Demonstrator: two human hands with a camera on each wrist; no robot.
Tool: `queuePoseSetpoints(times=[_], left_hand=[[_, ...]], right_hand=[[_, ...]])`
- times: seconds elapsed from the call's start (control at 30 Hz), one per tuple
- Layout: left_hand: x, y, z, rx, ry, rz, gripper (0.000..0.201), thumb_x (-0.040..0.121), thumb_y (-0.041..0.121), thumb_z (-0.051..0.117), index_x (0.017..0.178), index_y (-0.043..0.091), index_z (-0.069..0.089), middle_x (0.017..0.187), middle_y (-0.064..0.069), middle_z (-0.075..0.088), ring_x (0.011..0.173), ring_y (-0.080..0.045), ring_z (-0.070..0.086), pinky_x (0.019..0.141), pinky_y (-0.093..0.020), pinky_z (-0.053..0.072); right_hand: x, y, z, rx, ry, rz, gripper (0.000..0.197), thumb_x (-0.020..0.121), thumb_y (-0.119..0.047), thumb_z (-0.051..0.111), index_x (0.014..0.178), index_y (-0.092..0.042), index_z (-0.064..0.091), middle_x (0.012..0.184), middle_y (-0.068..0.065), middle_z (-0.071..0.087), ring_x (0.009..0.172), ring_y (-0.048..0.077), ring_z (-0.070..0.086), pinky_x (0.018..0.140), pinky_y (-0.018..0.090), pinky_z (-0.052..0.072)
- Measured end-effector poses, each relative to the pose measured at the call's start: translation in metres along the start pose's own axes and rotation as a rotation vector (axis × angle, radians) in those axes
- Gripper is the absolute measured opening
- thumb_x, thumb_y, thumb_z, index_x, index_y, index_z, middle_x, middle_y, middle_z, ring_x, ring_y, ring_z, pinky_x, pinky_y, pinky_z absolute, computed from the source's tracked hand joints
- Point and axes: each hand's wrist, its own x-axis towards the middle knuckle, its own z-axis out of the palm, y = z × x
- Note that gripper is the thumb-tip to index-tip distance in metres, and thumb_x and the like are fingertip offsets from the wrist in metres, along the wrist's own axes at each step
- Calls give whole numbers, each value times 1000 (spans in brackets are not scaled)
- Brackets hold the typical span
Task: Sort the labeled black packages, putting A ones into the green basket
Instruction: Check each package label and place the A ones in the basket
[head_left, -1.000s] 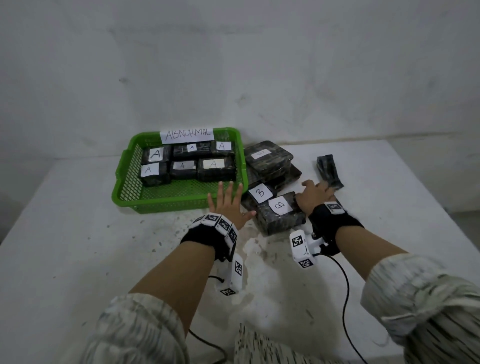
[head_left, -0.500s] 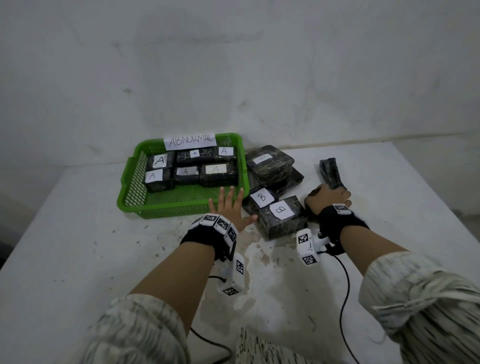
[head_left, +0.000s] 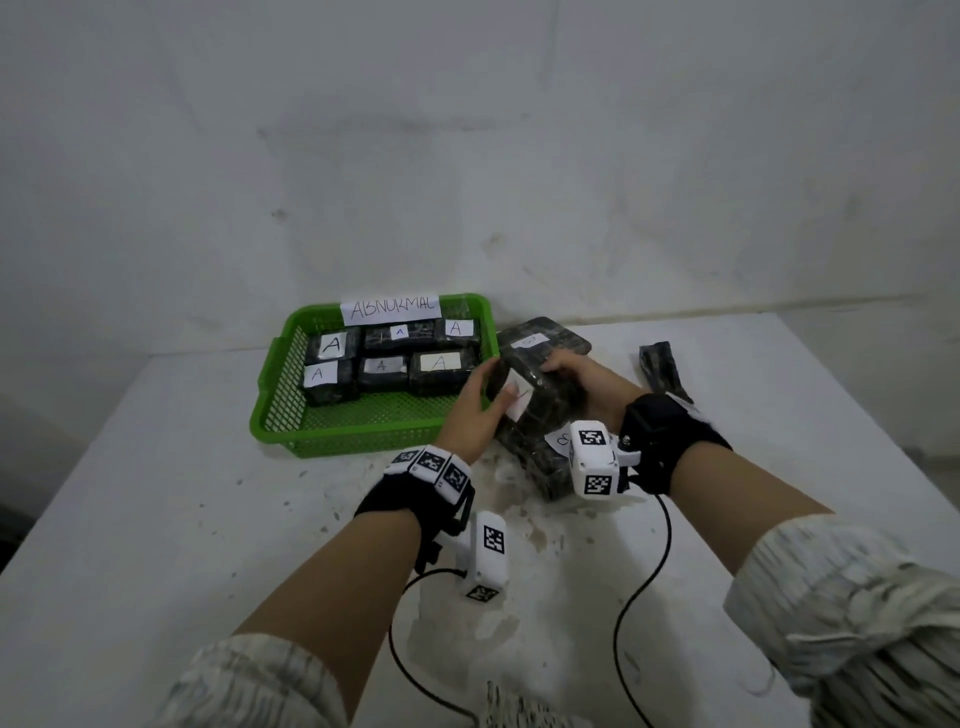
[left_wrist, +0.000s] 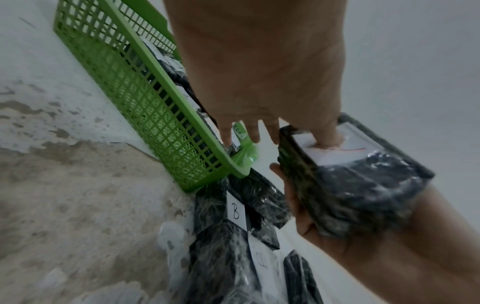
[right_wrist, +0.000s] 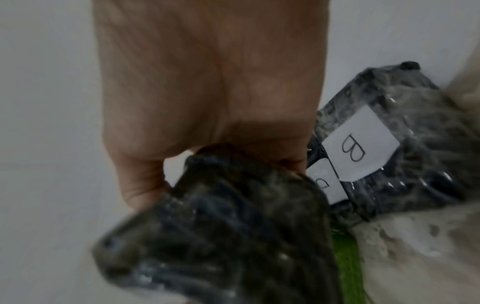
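Both hands hold one plastic-wrapped black package (head_left: 545, 400) above the table, just right of the green basket (head_left: 374, 431). My right hand (head_left: 582, 382) grips its right side (right_wrist: 233, 226). My left hand (head_left: 475, 402) holds its left end, thumb pressed on the white label (left_wrist: 337, 152); the letter is hidden. Several packages labeled A (head_left: 441, 366) lie in the basket (left_wrist: 145, 102), which bears an ABNORMAL sign (head_left: 390, 310). A package labeled B (left_wrist: 235, 211) lies on the table below the hands (right_wrist: 363, 144).
More black packages are stacked behind the hands beside the basket (head_left: 545, 338). A slim black package (head_left: 662, 364) lies to the right. The white table (head_left: 156, 519) is stained near the middle. A grey wall stands close behind.
My right hand has lifted a black package off the pile and brought it left. My left hand has left the table and taken the package's left end.
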Motion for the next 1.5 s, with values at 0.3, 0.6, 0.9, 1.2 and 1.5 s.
queuePoseSetpoints(times=[0.3,0.6,0.9,1.2,1.5], left_hand=[[-2,-16,-28,-182,48,-125,48,78,33,73,120,21,54,117,-5,63,108,-23,60,97,-40,47],[-8,-13,-35,-342,194,-189,47,89,33,61,130,18,41,127,-10,53,115,-26,54,99,-40,45],[-14,-9,-42,-499,151,-206,47,92,12,55,137,9,43,128,-16,57,108,-27,58,86,-36,52],[-21,-9,-37,-498,169,-244,46,91,5,55,135,10,40,120,-11,57,96,-21,58,63,-22,53],[-30,-7,-41,-465,94,-212,44,90,1,54,132,15,48,126,-13,56,98,-20,59,78,-36,53]], right_hand=[[-3,14,22,-36,-39,16,41,94,-49,50,115,-17,64,103,5,70,92,20,65,78,32,51],[-1,37,57,36,108,-187,31,91,-4,61,121,-6,57,95,7,67,73,12,66,56,21,53],[4,67,75,260,112,-224,59,77,8,70,128,-14,48,119,17,64,108,31,63,98,47,49],[0,73,71,275,92,-181,39,86,-10,68,122,-13,53,112,14,67,97,26,66,90,43,53],[1,78,64,163,87,-107,39,86,-35,66,118,-12,62,114,9,69,102,26,65,79,36,54]])
